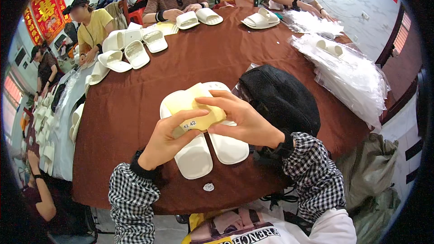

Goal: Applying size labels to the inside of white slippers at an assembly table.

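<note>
Over the near middle of the table, my left hand (168, 136) and my right hand (244, 121) both pinch a bent yellow paper sheet (192, 94) between thumb and fingers. Small printed marks show on its near side. Right beneath the sheet lies a pair of white slippers, the left slipper (194, 159) and the right slipper (231, 149) side by side. Their straps and far halves are partly hidden by the sheet and my hands. A small round white label (208, 187) rests on the cloth, just nearer to me than the slippers.
A black mesh cap (280, 99) sits beside my right forearm. Clear plastic bags (341, 74) pile up at the right edge of the brown-clothed table (122, 131). More white slippers (137, 54) stand at the far left, and several people work around the table.
</note>
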`<state>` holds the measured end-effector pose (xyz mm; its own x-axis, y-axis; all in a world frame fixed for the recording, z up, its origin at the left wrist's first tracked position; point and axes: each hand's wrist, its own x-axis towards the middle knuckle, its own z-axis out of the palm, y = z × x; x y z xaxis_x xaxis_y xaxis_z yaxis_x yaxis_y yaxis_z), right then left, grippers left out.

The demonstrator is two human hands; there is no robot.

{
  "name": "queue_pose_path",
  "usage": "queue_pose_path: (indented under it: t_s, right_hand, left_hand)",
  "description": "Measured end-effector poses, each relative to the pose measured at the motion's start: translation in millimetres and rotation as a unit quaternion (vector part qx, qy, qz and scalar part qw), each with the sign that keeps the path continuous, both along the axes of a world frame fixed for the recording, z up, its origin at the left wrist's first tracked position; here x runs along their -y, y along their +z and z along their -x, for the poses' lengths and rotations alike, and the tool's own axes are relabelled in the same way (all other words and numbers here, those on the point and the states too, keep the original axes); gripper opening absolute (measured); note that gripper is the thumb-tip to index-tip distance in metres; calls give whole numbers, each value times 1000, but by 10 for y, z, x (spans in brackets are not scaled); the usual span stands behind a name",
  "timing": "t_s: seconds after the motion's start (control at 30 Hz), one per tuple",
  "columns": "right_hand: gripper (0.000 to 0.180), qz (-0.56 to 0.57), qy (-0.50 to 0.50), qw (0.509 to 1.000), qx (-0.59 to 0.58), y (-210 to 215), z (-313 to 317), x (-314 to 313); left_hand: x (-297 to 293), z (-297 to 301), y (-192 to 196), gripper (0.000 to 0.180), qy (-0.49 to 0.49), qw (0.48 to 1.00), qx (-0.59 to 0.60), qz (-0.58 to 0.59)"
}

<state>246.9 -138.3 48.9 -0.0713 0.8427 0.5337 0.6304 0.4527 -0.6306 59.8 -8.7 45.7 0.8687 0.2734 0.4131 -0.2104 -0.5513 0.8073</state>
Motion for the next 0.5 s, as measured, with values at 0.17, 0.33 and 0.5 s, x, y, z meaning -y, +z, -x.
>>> queue_pose_path:
  t_s: [0.17,0.33,0.5]
  right_hand:
    - [41,91,28,932,-349,-137,61,-44]
    - [38,76,-14,943,-324,-167,93,-52]
    - [38,39,-54,964,-258,-187,63,-53]
  left_hand:
    - [54,-25,-31,50,25,1000,9,15]
    - [12,-37,-143,54,79,997,-3,19]
    - [34,-62,-149,50,98,995,24,15]
